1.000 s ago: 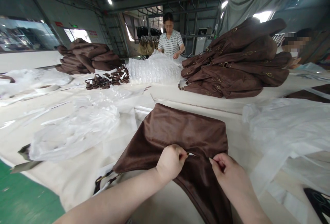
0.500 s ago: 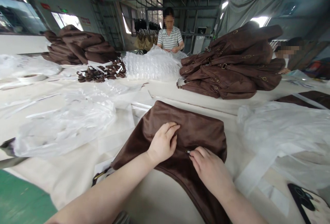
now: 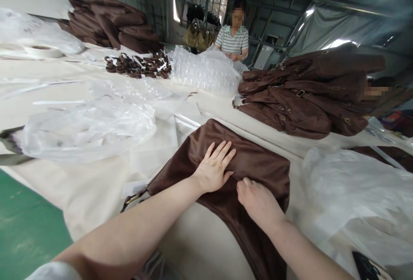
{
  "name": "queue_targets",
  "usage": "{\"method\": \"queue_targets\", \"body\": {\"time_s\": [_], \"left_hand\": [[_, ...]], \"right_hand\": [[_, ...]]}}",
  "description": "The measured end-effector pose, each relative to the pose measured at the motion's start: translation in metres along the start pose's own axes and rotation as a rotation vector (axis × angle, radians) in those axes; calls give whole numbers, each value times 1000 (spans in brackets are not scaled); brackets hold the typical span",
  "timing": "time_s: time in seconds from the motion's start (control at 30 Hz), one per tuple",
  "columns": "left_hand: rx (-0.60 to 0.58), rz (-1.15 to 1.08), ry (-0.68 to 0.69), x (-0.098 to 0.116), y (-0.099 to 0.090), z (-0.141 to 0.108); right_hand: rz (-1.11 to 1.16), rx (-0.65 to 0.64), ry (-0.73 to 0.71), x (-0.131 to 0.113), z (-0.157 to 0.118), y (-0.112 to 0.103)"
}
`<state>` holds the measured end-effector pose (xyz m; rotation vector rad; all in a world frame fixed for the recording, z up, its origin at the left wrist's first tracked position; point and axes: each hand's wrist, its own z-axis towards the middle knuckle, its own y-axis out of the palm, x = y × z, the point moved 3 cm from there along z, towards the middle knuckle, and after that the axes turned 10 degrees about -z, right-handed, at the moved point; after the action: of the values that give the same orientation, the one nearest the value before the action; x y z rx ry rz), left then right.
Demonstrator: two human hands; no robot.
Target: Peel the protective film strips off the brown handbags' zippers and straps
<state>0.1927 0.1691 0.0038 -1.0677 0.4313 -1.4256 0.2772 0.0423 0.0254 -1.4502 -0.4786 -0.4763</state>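
A dark brown leather-look shoulder bag (image 3: pixel 258 164) lies on the cloth-covered table in front of me, its strap curving toward me. My left hand (image 3: pixel 215 168) rests flat on the bag's upper side, fingers stretched and slightly spread. Just to the right, my right hand (image 3: pixel 256 198) is closed with its knuckles up, down against the bag. Its curled fingers hide whatever is between them. A metal fitting (image 3: pixel 134 198) shows at the bag's left end, past my left forearm.
Brown bags are piled at the back right (image 3: pixel 300 99) and back left (image 3: pixel 109 22). Brown straps (image 3: pixel 138 65) lie beside clear plastic packaging (image 3: pixel 206 71). Plastic bags lie left (image 3: pixel 93 129) and right (image 3: pixel 358 194). A phone (image 3: pixel 368 267) is at lower right. A co-worker (image 3: pixel 234 39) stands opposite.
My left hand has flattened out onto the bag from a curled pose. The small metal pull seen at my right fingertips is now hidden as that hand has curled over. The view has tilted.
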Motion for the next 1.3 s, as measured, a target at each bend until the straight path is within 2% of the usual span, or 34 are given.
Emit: {"method": "queue_targets", "body": {"time_s": [0.23,0.5,0.57,0.63,0.67,0.73,0.8,0.83,0.97,1.03,1.13,1.23,1.3], "left_hand": [[-2,-33,3,-6,3,-1],[4,-44,6,-9,3,-1],[6,-45,0,-9,2,-1],[11,-49,-3,-9,1,-1],[14,-51,-3,-10,1,-1],[19,-57,-2,-10,0,-1],[25,-67,1,-11,0,-1],[26,-74,2,-10,1,-1],[-4,-104,-45,-4,-4,2],[-87,-138,-94,0,-18,4],[-243,-305,-134,-4,-62,0],[-252,-576,-268,-37,-114,-18],[-180,-778,-482,-73,-133,-43]], "right_hand": [[25,-9,-145,16,-5,5],[178,10,-106,25,-21,6],[254,79,-14,36,-36,4],[312,141,165,54,-61,4],[328,118,271,62,-76,6],[367,-76,455,71,-105,17],[467,-319,564,66,-127,30],[557,-390,598,58,-133,34],[1073,-435,798,22,-131,43],[1298,-499,902,11,-124,46],[1524,-591,1024,8,-120,48],[1740,-667,1078,8,-119,49],[1863,-670,1083,7,-117,48]]}}
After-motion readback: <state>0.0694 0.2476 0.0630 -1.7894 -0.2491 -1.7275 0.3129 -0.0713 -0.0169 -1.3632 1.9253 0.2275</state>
